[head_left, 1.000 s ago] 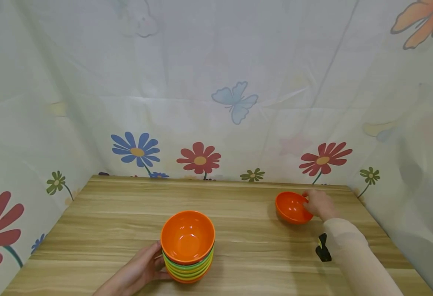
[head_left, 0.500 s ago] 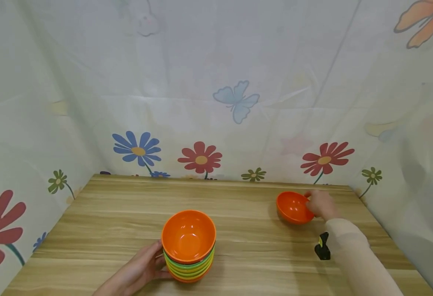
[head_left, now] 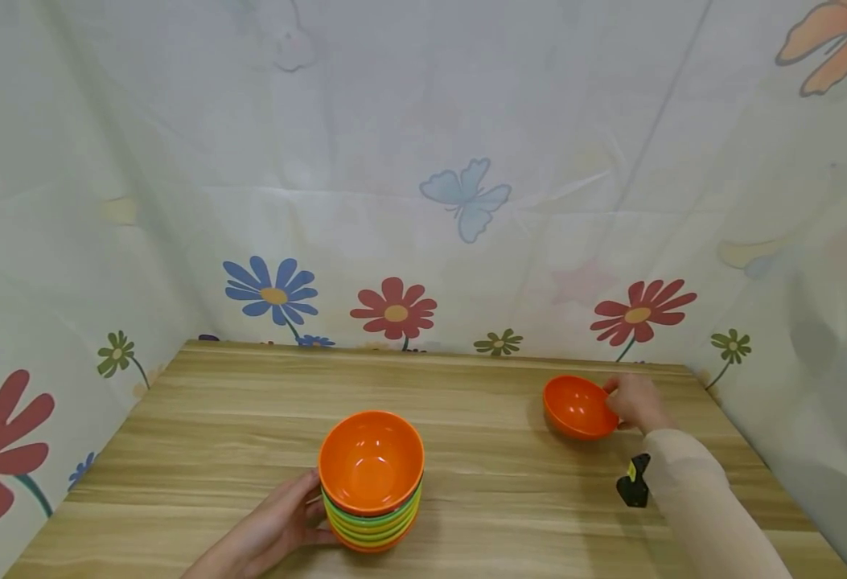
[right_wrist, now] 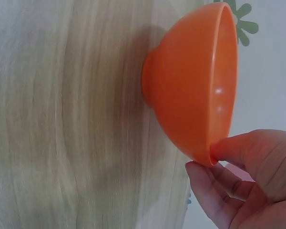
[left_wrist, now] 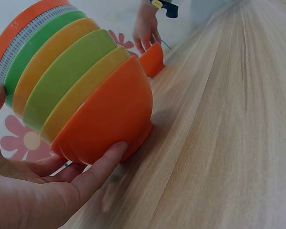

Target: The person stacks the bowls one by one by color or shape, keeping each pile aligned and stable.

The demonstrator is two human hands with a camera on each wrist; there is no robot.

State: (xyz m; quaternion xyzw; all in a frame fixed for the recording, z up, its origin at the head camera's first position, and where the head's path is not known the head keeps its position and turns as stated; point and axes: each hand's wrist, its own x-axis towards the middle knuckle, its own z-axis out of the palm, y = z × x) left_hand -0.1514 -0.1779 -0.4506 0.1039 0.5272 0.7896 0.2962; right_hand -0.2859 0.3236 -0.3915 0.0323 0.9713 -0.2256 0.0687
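Note:
In the head view my left hand [head_left: 278, 523] holds a stack of nested bowls [head_left: 371, 527] from its left side, near the table's front. The left wrist view shows the stack's orange, yellow, green and patterned bowls [left_wrist: 66, 76], with the thumb high on the side and a fingertip low on the bottom orange bowl. At the back right, my right hand [head_left: 636, 402] pinches the right rim of a single orange bowl [head_left: 578, 408]. In the right wrist view the thumb is inside the rim of this orange bowl [right_wrist: 186, 81] and the fingers are outside; its foot is at the tabletop.
The wood-grain table [head_left: 249, 402] lies beneath both hands. A printed curtain [head_left: 394, 161] with flowers and butterflies stands behind it and along both sides. A small black device [head_left: 633, 482] is at the right wrist, beside the pale sleeve [head_left: 698, 498].
The right hand's fingers have shifted slightly at the rim, with fingers now showing below its right edge. The bowl, the stack and the left hand stay put; the head view drifts slightly.

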